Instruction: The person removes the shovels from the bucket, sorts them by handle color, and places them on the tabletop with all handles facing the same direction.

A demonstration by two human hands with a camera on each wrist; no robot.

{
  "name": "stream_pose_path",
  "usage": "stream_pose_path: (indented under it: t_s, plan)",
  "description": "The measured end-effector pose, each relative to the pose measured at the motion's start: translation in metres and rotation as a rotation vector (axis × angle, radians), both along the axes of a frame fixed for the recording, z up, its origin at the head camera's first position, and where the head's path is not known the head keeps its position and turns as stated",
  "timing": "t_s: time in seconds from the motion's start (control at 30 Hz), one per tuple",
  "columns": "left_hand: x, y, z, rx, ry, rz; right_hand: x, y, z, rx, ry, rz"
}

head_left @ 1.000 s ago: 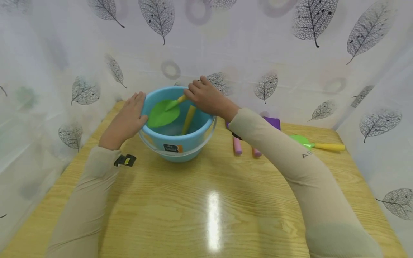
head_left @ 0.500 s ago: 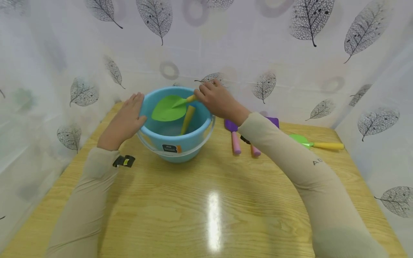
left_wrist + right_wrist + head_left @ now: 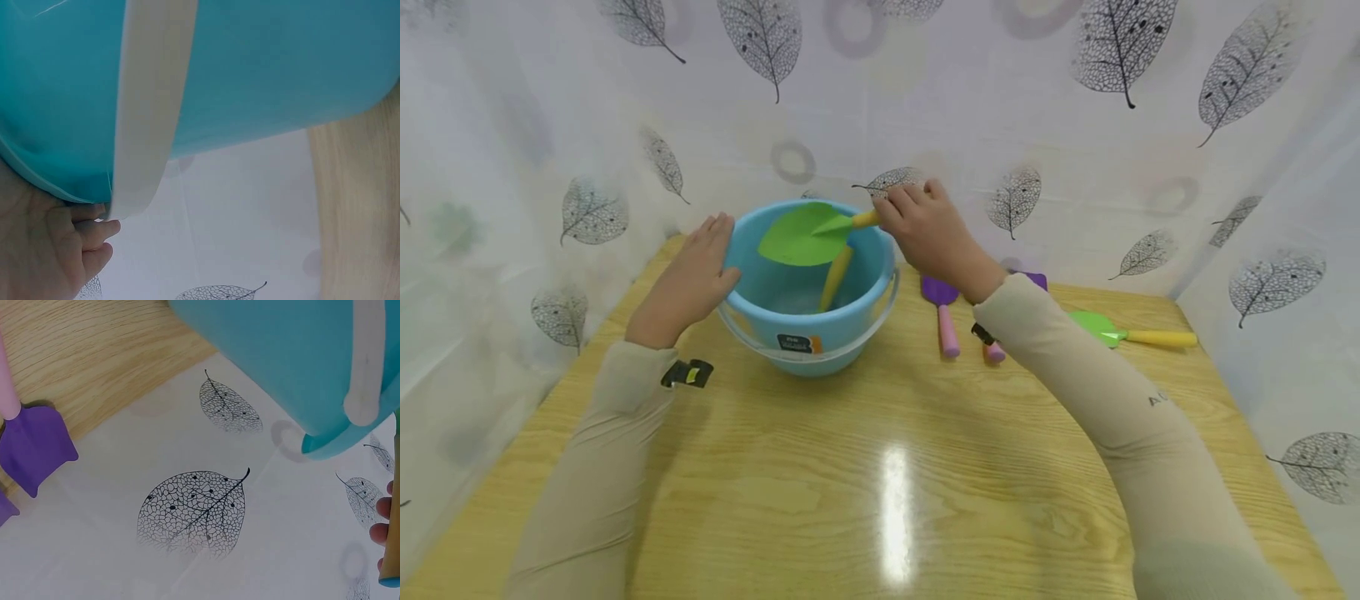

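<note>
A light blue toy bucket stands on the wooden table, its white carrying handle hanging down the front. My left hand rests against the bucket's left rim with fingers extended. Above the far right of the rim, my right hand grips the yellow handle of a green toy shovel. The shovel's leaf-shaped blade overlaps the bucket's mouth in the head view. Part of its handle shows at the edge of the right wrist view. Inside the bucket leans another yellow handle; its lower end is hidden.
Right of the bucket lie a purple toy shovel with a pink handle and a second purple tool, partly behind my right arm. Further right lies a green shovel with a yellow handle. A leaf-print curtain hangs behind the table.
My right hand has moved right and slightly up, lifting the green shovel from inside the bucket to the level of its rim. The left hand stays at the rim.
</note>
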State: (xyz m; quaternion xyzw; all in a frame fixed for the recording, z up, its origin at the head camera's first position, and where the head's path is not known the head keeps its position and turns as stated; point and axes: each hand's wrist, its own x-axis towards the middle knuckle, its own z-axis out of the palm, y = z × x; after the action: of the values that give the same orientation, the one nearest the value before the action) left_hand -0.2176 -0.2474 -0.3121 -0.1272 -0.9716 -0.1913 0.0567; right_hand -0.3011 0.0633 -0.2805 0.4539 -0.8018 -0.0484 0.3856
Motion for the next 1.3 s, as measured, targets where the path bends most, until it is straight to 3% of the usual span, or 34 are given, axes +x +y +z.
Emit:
stream_pose_path:
  t_s: [0.17,0.4,1.03,1.3]
  plan:
    - [0.0,0.0,0.001,0.003,0.0,0.001,0.005,0.01,0.002,-0.037,-0.031,-0.044]
    - [-0.001,0.0,0.001,0.001,0.008,0.001,0.006,0.027,0.0,-0.058,0.051,-0.094]
    - [-0.001,0.001,0.001,0.007,-0.004,0.001,0.005,0.077,-0.005,-0.09,-0.007,-0.124]
    - [-0.001,0.002,0.001,-0.002,-0.004,0.007,0.007,0.098,-0.009,-0.073,0.047,-0.169]
